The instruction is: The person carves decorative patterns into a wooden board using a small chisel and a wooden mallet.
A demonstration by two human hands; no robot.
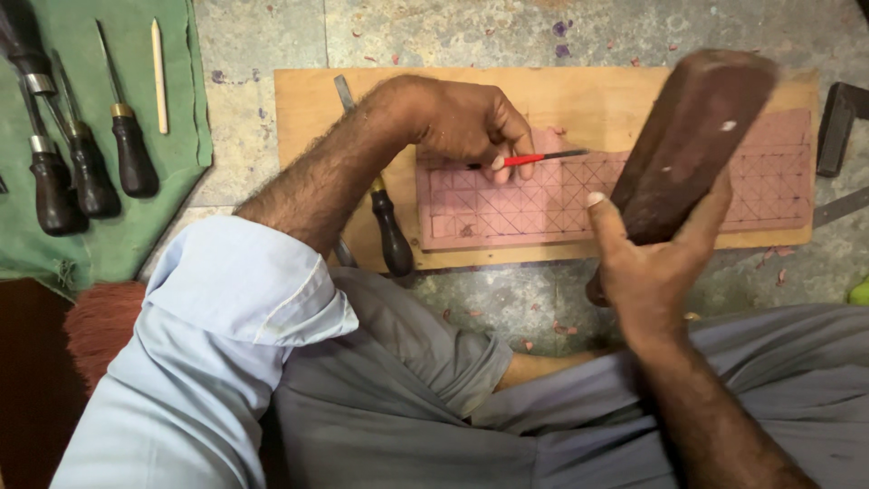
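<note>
Left hand point(466, 122): upper centre of the frame, fingers point(500, 163) pinched closed around a slim red-handled tool point(529, 159), its dark tip lying toward the right over the pink slab point(507, 213).

Right hand point(647, 272): right of centre, fingers wrapped tight on a dark wooden mallet point(688, 145), a squared block raised and tilted above the slab's right part.

Pink slab: flat, long, marked with a grid of squares and diagonals; it lies on a pale wooden board point(588, 95) on the speckled stone floor point(262, 41).

Black-handled chisel point(389, 231): on the board's left end, beside the slab, partly under the left forearm.

Green cloth point(109, 244): upper left of the frame, carrying a row of dark-handled carving tools point(90, 172) and a pale wooden stick point(159, 77).

Dark metal piece point(837, 127): right edge, just beside the board.

Clothing: light blue sleeve point(217, 335), grey trousers point(407, 398) at the bottom.
</note>
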